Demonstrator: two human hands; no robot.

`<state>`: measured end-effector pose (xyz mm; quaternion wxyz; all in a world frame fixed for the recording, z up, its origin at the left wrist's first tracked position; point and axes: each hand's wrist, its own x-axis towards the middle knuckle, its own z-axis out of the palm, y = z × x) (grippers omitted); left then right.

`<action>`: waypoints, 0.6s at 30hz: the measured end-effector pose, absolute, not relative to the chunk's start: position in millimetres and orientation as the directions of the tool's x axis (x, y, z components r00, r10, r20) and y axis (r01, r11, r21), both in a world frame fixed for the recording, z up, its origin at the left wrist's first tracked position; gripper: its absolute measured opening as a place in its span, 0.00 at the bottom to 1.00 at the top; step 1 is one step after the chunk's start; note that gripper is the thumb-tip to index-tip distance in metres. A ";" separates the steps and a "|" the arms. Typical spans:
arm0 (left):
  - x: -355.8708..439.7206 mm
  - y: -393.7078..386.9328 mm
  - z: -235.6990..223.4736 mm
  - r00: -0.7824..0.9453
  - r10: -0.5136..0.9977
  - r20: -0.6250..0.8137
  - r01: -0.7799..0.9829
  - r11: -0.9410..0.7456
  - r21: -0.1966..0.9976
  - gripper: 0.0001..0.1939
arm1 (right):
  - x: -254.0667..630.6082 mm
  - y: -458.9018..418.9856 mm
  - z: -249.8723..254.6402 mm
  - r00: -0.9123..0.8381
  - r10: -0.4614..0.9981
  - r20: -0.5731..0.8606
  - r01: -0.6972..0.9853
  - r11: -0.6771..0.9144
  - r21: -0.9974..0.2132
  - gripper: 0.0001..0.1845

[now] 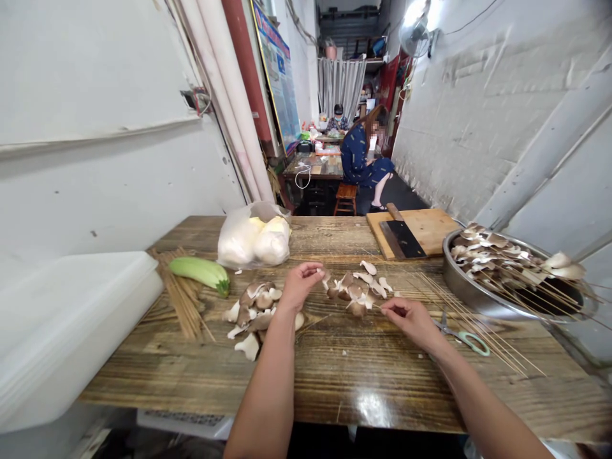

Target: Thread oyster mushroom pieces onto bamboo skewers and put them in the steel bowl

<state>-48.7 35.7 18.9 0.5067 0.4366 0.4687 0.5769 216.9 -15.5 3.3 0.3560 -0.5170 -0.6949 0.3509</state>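
My left hand [302, 285] is closed in a pinch on a small mushroom piece [326, 278] above the table. My right hand [406, 317] is closed too, its fingertips pinching a thin bamboo skewer [377, 306] of which only a short bit shows. That bit points at a cluster of brown and white oyster mushrooms [357, 294] between my hands; whether it pierces them I cannot tell. Another mushroom pile [258, 309] lies left of my left forearm, partly hidden by it. Green-handled scissors [471, 342] and loose skewers [478, 325] lie beside my right wrist.
A steel basin [452, 280] of skewered mushrooms stands at right. Behind it are a cutting board [430, 223] and cleaver [401, 237]. At left lie a green gourd [201, 271], more skewers [184, 299], a plastic bag [255, 236] and a white box [76, 319]. Two people sit farther back.
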 end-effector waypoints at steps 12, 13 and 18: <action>-41.1 34.0 17.2 -0.027 0.999 0.040 -0.307 -0.047 0.951 0.23 | 215.6 -17.0 3.7 -0.231 0.966 0.116 0.472 0.216 -0.855 0.10; -39.2 34.3 16.6 -0.030 0.999 0.026 -0.317 -0.034 0.948 0.23 | 215.3 -17.1 3.1 -0.237 0.964 0.117 0.466 0.219 -0.857 0.10; -30.1 36.0 10.0 -0.089 0.996 -0.020 -0.276 -0.005 0.961 0.15 | 214.5 -16.1 -1.3 -0.204 0.972 0.118 0.438 0.198 -0.877 0.12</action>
